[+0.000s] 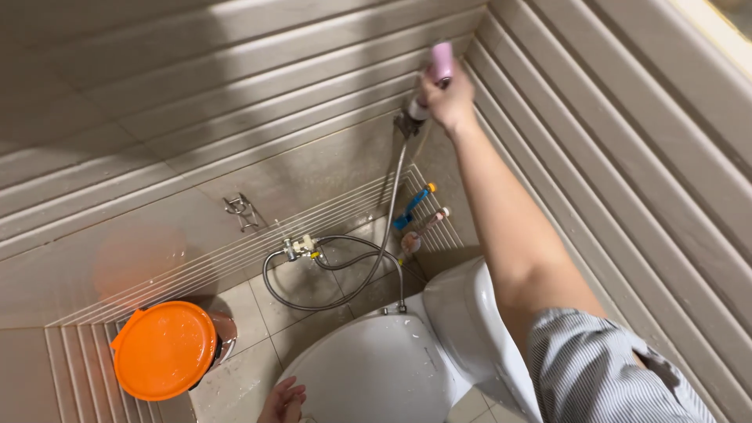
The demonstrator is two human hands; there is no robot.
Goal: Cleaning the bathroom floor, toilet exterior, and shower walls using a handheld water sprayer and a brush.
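My right arm stretches up and away from me, nearly straight, a striped sleeve at the shoulder; my right hand is high, fingers curled closed in a grip; my left hand hangs low, fingers loosely bent, holding nothing.

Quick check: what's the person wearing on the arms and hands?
Both hands are bare: no gloves, rings or watch visible. The right hand tops a bare forearm; a grey-and-white striped sleeve covers the upper arm. Only the left hand shows at the frame's bottom edge, no sleeve in view.
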